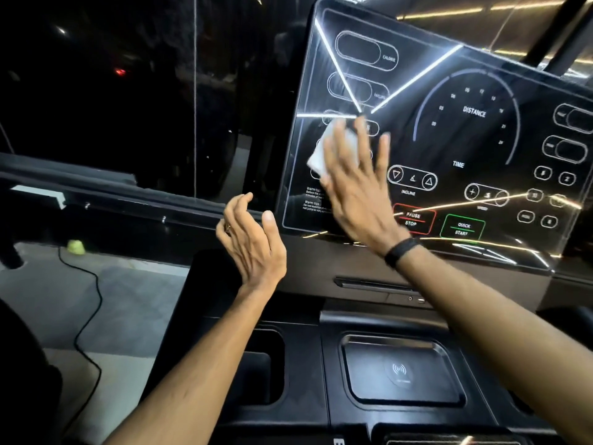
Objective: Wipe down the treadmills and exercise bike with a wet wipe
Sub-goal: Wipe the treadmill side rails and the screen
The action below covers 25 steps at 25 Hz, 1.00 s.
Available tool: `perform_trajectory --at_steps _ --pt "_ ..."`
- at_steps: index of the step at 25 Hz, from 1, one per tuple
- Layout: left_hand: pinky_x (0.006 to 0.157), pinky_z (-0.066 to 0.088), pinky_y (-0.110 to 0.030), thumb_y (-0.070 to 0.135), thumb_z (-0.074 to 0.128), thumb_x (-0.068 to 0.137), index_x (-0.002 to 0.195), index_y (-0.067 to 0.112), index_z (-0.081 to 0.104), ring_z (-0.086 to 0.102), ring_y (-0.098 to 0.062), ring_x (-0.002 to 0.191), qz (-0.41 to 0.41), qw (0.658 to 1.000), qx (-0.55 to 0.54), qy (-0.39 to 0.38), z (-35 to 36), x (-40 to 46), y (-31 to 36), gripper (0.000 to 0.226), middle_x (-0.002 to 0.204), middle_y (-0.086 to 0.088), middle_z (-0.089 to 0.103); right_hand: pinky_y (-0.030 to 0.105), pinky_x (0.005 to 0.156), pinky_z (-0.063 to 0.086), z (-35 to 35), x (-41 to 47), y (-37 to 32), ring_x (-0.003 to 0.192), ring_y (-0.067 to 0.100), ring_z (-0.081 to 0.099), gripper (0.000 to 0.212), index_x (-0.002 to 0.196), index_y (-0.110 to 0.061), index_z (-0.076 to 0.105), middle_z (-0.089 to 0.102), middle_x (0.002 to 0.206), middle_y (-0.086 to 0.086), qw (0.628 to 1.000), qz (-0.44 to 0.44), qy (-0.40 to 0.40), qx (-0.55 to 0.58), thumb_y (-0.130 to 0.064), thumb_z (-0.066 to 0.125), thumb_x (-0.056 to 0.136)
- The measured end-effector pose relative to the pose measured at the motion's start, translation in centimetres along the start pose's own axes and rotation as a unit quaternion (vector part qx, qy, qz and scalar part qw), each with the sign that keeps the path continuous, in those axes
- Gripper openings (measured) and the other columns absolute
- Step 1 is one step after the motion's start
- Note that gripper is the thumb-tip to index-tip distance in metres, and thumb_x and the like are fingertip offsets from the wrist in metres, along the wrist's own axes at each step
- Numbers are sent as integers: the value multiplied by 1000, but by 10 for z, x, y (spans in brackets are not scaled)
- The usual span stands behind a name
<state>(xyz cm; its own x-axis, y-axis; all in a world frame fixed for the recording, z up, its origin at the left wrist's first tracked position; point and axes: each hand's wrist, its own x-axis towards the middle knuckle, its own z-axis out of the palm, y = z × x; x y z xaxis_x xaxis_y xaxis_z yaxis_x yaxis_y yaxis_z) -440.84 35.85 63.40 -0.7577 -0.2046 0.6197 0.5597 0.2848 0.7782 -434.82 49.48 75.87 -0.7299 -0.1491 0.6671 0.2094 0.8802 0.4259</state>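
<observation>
One flat right hand point(359, 187) on white wipe point(324, 152), glossy console point(481, 139)

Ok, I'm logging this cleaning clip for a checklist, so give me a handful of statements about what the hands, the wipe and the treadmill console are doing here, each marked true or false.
1. The right hand presses a white wet wipe flat against the treadmill console. True.
2. The wipe sits on the right side of the console, over the number buttons. False: it is on the left side, left of the INCLINE arrows.
3. The left hand holds a second wipe. False: it holds nothing, its fingers loosely curled, beside the console's lower left corner.
4. A dark band is on the right wrist. True.
5. A phone lies in the tray below the console. False: it holds nothing.
</observation>
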Motion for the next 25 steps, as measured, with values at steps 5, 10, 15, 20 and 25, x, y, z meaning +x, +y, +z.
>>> perform_trajectory --at_steps 5,10,15,20,25 --pt "106 32 -50 29 38 99 129 8 50 56 -21 116 5 1000 6 3 -1 -1 1 39 132 -5 53 46 124 0 20 -77 -32 153 23 19 63 155 -13 36 20 166 4 988 -156 -2 -19 -16 48 94" --pt "107 31 -48 30 36 98 129 8 50 57 -19 114 0 1000 3 1 -1 -1 1 41 132 -4 53 40 110 24 17 -70 -27 132 25 45 52 141 -9 56 29 161 8 984 -145 23 97 -4 48 90" --pt "106 32 -50 30 37 98 129 8 51 57 -20 115 0 1000 6 -2 -1 0 2 41 131 -4 54 46 120 30 25 -91 -30 150 28 30 48 149 -2 44 33 160 14 975 -167 -37 141 -12 49 102" --pt "107 31 -48 30 38 97 128 8 51 58 -22 115 9 1000 8 -1 -1 -2 0 41 131 -5 54 48 126 3 4 -33 -12 156 24 5 70 160 -7 16 9 168 10 992 -100 -79 7 -53 19 107" --pt "107 30 -51 32 37 98 128 8 50 58 -23 112 -5 1000 4 4 -2 -1 1 40 132 -5 53 46 126 2 11 -43 -24 156 24 4 83 159 -5 15 9 167 12 962 -249 -112 -13 -64 19 102"
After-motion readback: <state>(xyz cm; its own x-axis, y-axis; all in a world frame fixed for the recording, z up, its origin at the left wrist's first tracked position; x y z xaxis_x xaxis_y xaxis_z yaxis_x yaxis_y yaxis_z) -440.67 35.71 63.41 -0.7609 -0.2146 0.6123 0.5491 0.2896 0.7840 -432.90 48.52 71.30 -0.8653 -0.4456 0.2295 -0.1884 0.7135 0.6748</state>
